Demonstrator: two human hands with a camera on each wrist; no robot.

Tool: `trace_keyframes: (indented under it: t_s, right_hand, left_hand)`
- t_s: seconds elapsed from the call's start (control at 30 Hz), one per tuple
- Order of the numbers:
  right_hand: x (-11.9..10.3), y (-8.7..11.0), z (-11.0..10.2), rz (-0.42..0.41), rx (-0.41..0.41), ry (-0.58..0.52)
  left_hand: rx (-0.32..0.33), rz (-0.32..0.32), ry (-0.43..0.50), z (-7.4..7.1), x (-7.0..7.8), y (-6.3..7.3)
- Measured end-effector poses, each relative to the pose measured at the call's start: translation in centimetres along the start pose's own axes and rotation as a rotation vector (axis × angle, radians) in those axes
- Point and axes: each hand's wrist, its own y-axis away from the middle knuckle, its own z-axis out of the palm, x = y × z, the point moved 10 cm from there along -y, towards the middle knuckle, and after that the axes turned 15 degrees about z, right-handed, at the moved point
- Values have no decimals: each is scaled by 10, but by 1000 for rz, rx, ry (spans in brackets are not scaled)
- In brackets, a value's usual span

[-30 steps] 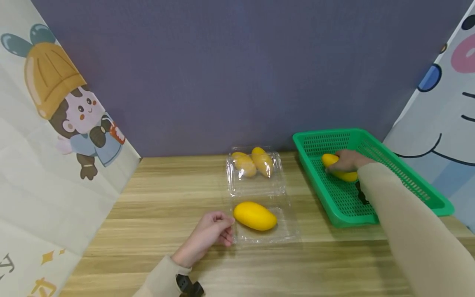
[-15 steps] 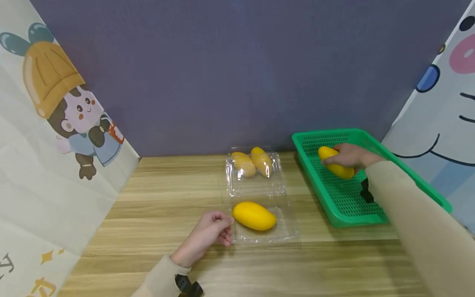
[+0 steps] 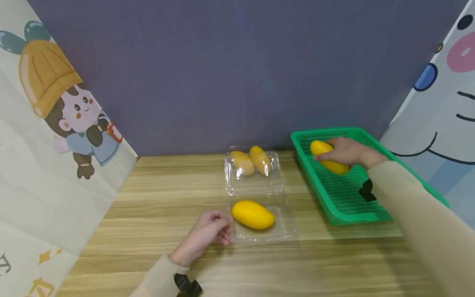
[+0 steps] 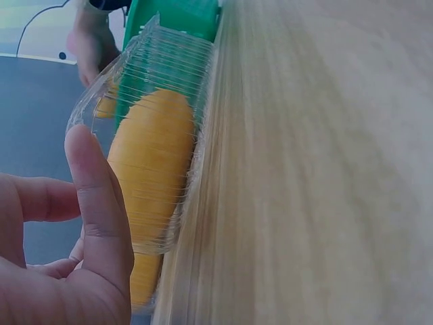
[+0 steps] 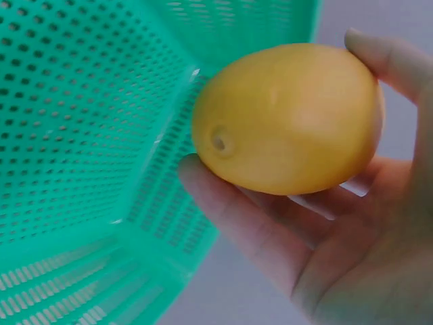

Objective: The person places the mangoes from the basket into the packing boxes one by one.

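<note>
In the head view, my right hand grips a yellow mango over the green plastic basket. The right wrist view shows thumb and fingers curled round the mango, its stem-end dimple facing the camera. At the centre of the table lies an unfolded clear plastic clamshell box, one mango resting in its near half. My left hand pinches the left edge of that half. In the left wrist view, the fingertip sits right at the box's rim.
Two mangoes show through clear plastic behind the box, close to the dark back panel. Printed cartoon sheets border the wooden table on both sides.
My right hand has raised the mango from the basket's floor and shifted slightly left and toward the back. The left hand keeps its place at the box's edge.
</note>
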Motion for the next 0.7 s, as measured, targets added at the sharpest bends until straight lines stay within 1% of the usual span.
trace_keyframes:
  t_s: [0.43, 0.7]
  right_hand:
    - [-31, 30, -13, -45, 79, 0]
    - [-48, 45, -16, -76, 125, -20]
  left_hand:
    - [-1, 6, 4, 1, 0, 0]
    - [-7, 5, 5, 0, -1, -1]
